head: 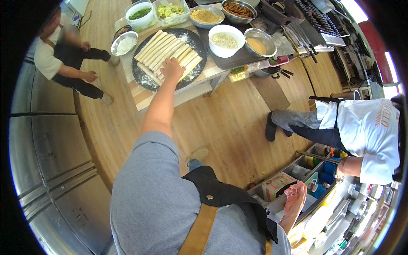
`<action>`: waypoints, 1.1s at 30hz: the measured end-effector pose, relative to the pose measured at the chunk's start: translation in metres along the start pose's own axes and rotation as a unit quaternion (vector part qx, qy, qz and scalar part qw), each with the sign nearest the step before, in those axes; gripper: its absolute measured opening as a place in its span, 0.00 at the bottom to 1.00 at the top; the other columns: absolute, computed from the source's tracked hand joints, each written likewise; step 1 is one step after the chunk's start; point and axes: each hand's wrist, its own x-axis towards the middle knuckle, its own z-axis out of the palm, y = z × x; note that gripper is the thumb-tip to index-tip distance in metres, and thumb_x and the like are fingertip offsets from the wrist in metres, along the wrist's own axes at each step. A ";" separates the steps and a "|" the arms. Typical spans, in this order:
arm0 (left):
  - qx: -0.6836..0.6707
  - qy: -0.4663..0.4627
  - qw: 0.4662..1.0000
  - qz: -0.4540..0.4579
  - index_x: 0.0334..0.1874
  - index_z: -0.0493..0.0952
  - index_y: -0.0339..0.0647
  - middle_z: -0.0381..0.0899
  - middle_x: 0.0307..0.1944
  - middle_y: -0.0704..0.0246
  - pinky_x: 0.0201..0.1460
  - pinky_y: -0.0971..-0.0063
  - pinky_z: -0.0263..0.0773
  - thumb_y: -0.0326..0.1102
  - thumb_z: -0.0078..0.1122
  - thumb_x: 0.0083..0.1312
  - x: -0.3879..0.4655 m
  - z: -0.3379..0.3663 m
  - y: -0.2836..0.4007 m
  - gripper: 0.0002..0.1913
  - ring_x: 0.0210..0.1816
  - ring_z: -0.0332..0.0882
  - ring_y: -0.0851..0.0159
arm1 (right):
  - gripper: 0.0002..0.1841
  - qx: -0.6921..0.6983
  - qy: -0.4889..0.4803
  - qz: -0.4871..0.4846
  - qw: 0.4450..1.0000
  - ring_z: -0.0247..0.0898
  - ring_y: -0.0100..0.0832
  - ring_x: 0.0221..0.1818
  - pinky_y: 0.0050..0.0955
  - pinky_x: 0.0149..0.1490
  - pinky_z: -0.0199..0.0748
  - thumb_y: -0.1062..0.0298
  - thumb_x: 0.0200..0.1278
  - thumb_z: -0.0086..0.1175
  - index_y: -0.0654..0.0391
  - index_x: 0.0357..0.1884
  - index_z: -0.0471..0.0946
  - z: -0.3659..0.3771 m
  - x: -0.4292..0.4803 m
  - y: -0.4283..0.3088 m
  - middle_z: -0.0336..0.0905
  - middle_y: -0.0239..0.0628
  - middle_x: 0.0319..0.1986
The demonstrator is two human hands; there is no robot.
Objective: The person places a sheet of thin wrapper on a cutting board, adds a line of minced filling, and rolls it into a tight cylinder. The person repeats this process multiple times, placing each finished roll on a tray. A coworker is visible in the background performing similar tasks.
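Several long, pale dough sticks lie side by side on a round black tray dusted with white powder. My left hand reaches over their near ends, fingers bent down onto the dough. Whether it grips a stick or only rests there is hidden by the hand itself. Low on the right, my right hand is raised with its palm up, its fingers loosely curled and apart, and nothing in it. Beneath it is an open drawer holding a carton and mugs.
Around the tray stand a metal bowl of white powder, chopped greens, cut lettuce, yellowish crumbs, a brown filling, a pale mixture and orange liquid. One person sits left; another stands right.
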 end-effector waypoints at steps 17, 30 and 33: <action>0.030 0.051 0.996 0.068 0.64 0.75 0.52 0.77 0.62 0.62 0.66 0.43 0.65 0.46 0.69 0.65 0.021 -0.007 -0.001 0.26 0.65 0.74 0.53 | 0.18 -0.016 -0.002 0.008 1.000 0.77 0.27 0.34 0.30 0.42 0.80 0.54 0.81 0.49 0.57 0.58 0.75 0.016 0.002 0.001 0.81 0.33 0.37; -0.073 -0.013 0.980 0.184 0.66 0.80 0.53 0.78 0.59 0.55 0.63 0.56 0.75 0.42 0.63 0.70 0.047 0.010 -0.039 0.21 0.58 0.79 0.45 | 0.18 -0.011 -0.014 0.006 1.000 0.79 0.27 0.34 0.30 0.43 0.80 0.54 0.80 0.51 0.57 0.57 0.75 0.018 0.005 0.002 0.81 0.33 0.37; -0.026 0.069 0.984 0.165 0.65 0.81 0.54 0.79 0.57 0.58 0.61 0.54 0.76 0.39 0.62 0.70 0.039 0.000 -0.032 0.20 0.58 0.79 0.47 | 0.18 -0.022 0.004 0.018 1.000 0.79 0.27 0.34 0.29 0.42 0.79 0.54 0.80 0.50 0.58 0.58 0.75 0.014 0.003 0.005 0.81 0.33 0.36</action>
